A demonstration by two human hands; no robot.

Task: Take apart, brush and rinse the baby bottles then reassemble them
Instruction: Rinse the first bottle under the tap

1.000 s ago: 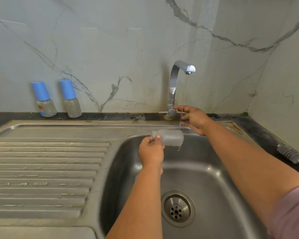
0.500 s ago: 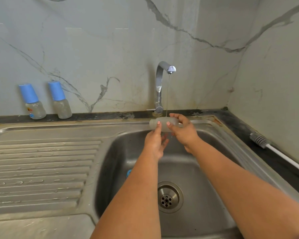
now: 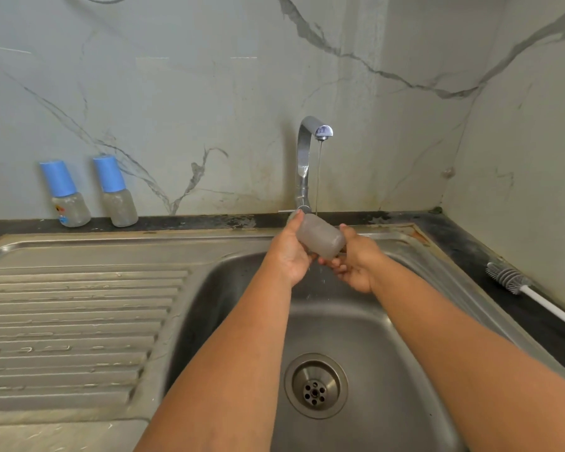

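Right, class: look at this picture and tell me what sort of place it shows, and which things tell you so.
Most likely a home kitchen, at the sink. A steel sink with a ribbed draining board sits under a running tap against a marble-look wall, and two capped baby bottles stand on the dark counter behind it.

Brushed steel sink [image 3: 229,256], frosted plastic bottle [image 3: 320,236]

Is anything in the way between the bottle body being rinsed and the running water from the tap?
Nothing visible. Both hands, left hand and right hand, hold the bottle body tilted under the faucet, and the thin stream falls freely onto it, above the sink.
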